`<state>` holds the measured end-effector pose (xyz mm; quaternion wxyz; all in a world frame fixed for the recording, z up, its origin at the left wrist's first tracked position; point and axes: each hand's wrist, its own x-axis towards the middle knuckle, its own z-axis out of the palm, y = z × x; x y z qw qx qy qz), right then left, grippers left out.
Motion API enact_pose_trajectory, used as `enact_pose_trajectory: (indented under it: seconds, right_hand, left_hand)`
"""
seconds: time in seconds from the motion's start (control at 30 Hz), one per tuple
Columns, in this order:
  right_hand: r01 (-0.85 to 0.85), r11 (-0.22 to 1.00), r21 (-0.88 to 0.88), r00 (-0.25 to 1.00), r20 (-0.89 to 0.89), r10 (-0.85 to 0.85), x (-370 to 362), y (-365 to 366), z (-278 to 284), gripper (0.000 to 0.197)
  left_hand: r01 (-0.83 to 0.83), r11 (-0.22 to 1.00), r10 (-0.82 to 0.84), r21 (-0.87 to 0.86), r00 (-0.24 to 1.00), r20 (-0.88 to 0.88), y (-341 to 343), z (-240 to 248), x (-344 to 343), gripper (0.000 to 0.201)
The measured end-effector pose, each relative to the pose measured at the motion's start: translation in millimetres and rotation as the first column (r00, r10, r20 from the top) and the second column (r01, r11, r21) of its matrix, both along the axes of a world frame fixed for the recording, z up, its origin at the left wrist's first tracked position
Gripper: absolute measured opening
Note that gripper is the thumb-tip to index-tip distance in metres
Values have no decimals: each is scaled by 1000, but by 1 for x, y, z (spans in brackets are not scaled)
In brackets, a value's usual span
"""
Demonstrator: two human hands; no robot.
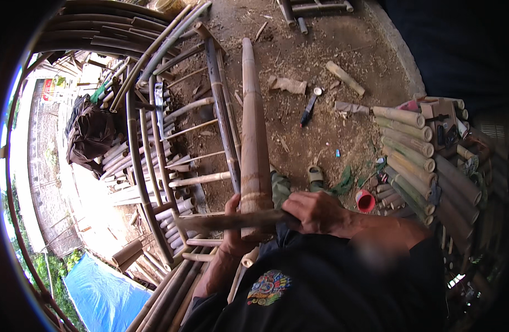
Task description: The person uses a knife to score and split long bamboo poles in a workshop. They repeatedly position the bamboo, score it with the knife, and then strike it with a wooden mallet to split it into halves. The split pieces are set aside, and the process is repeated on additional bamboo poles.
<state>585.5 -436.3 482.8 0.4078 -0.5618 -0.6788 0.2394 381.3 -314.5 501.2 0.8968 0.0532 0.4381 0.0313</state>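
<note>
A thick brown bamboo pole (255, 138) runs lengthwise in front of me, its near end close to my body. My left hand (231, 229) is wrapped round the left side of that near end, thumb up along the pole. In my right hand (314, 212) is the handle of a machete (221, 222). Its long dark blade points left and crosses over the pole near the end, passing in front of part of my left hand. Whether the edge touches the bamboo, I cannot tell.
Left of the pole stands a bamboo frame (224, 110) with several rungs. Cut bamboo lengths (401, 117) are stacked at the right, beside a red cup (365, 201). A dark-handled tool (308, 112) and a short bamboo piece (345, 77) lie on the dirt floor. A blue tarp (102, 293) is lower left.
</note>
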Motion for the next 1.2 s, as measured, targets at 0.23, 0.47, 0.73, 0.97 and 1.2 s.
enact_pose_trajectory:
  seconds: [0.23, 0.47, 0.73, 0.97, 1.2]
  right_hand:
    - [88, 994, -69, 995, -48, -92, 0, 4, -9, 21]
    - [124, 981, -147, 992, 42, -119, 5, -2, -28, 24]
    - [65, 997, -42, 997, 47, -63, 0, 5, -26, 18]
    - [12, 997, -80, 999, 49, -8, -4, 7, -26, 21]
    - [15, 994, -105, 996, 91, -6, -5, 19, -17, 18]
  left_hand:
    - [-81, 996, 83, 24, 989, -121, -13, -3, 9, 76]
    - [-17, 1000, 17, -9, 1000, -12, -8, 4, 12, 75]
    - [-30, 997, 32, 70, 999, -18, -8, -14, -18, 67]
    - [-80, 996, 82, -30, 994, 70, -1, -19, -15, 70]
    - [109, 780, -12, 616, 987, -158, -16, -3, -15, 66]
